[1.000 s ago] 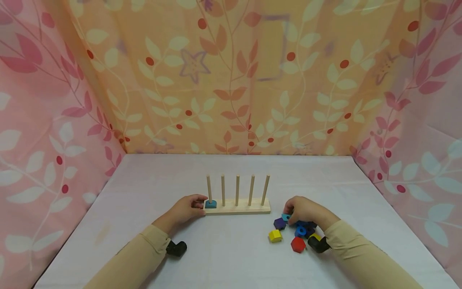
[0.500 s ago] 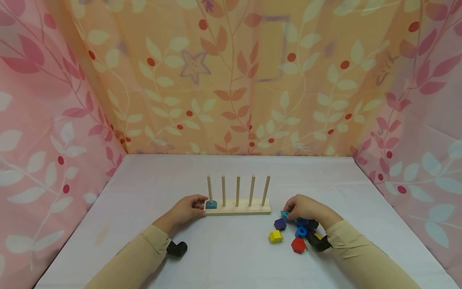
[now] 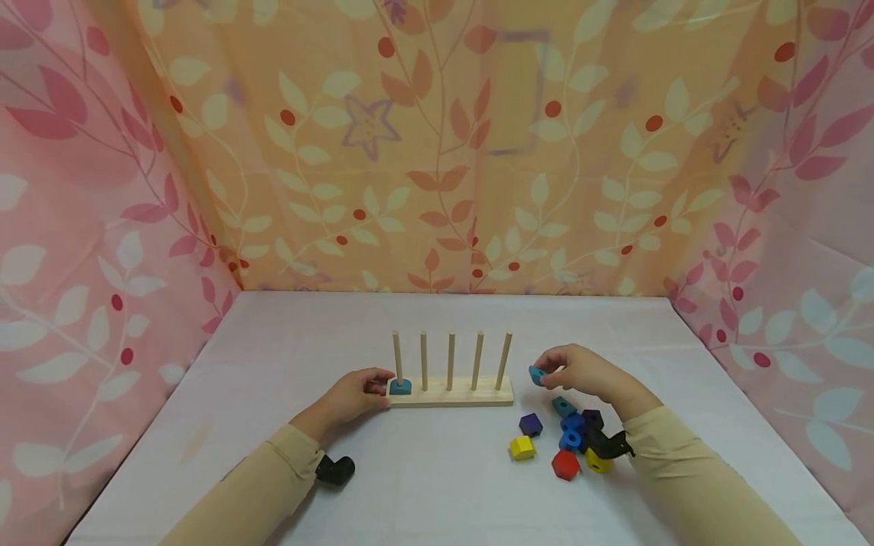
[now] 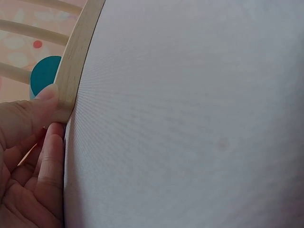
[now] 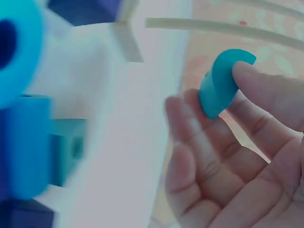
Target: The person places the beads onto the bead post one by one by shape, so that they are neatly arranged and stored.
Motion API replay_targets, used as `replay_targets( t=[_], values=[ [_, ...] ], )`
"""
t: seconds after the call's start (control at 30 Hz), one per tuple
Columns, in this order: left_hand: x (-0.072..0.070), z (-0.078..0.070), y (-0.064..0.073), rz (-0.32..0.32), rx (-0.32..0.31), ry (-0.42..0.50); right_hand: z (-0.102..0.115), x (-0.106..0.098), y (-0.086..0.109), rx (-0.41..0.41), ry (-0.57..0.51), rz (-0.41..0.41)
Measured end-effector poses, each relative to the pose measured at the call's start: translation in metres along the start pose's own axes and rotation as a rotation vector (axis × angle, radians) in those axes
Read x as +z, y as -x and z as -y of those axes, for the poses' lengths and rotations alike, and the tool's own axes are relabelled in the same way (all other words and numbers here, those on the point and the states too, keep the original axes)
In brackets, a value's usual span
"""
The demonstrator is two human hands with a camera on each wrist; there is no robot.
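A wooden peg stand [image 3: 471, 399] with several upright pegs sits mid-table. A teal half-round block [image 3: 400, 387] is on its leftmost peg. My left hand [image 3: 350, 396] grips the stand's left end; in the left wrist view the thumb [image 4: 28, 114] presses on the wood, with fingers at its end and behind. To the right of the stand, my right hand [image 3: 580, 371] is raised over the table. Between thumb and fingers it pinches another teal half-round block [image 5: 221, 83], its flat-cut side showing in the right wrist view.
Below my right hand lies a loose pile with a teal block [image 3: 564, 406], a blue round block [image 3: 570, 440] and dark blocks. A purple block [image 3: 530, 425], a yellow block [image 3: 522, 447] and a red hexagonal block [image 3: 565, 465] lie nearer the front. Patterned curtains surround the table.
My right hand has lifted the teal half-round block off the pile, up and away from me, uncovering another teal block beneath. My left hand stays on the stand.
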State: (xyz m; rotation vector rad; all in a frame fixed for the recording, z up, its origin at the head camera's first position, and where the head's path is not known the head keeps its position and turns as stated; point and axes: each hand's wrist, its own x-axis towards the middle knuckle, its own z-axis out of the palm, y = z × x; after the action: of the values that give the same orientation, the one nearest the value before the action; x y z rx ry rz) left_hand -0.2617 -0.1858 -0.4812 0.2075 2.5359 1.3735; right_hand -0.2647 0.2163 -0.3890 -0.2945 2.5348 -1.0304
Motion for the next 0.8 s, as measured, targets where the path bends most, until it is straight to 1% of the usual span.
replay_targets(
  t=[0.1, 0.17, 0.23, 0.33, 0.47, 0.57, 0.7, 0.8],
  values=[
    [0.0, 0.0, -0.001, -0.001, 0.005, -0.008, 0.008, -0.009, 0.001, -0.013, -0.046, -0.031],
    [0.0, -0.001, 0.0, -0.001, 0.007, -0.015, 0.014, -0.016, 0.001, -0.04, -0.06, -0.055],
    [0.0, -0.001, 0.001, -0.002, 0.008, -0.018, 0.021, -0.021, 0.001, -0.074, -0.065, -0.085],
    [0.001, -0.002, 0.002, -0.004, 0.014, -0.011, 0.032, -0.028, 0.0, -0.148, -0.063, -0.142],
    [0.001, -0.002, 0.002, -0.01, 0.025, 0.001, 0.048, -0.033, -0.002, -0.235, -0.066, -0.239],
    [0.001, -0.002, 0.003, -0.015, 0.026, -0.004, 0.061, -0.034, -0.004, -0.264, -0.07, -0.281],
    [0.001, -0.003, 0.003, -0.017, 0.029, -0.004, 0.081, -0.034, -0.005, -0.28, -0.079, -0.273],
    [0.001, -0.003, 0.002, -0.013, 0.032, 0.003, 0.096, -0.029, -0.007, -0.311, -0.12, -0.241]
  ],
)
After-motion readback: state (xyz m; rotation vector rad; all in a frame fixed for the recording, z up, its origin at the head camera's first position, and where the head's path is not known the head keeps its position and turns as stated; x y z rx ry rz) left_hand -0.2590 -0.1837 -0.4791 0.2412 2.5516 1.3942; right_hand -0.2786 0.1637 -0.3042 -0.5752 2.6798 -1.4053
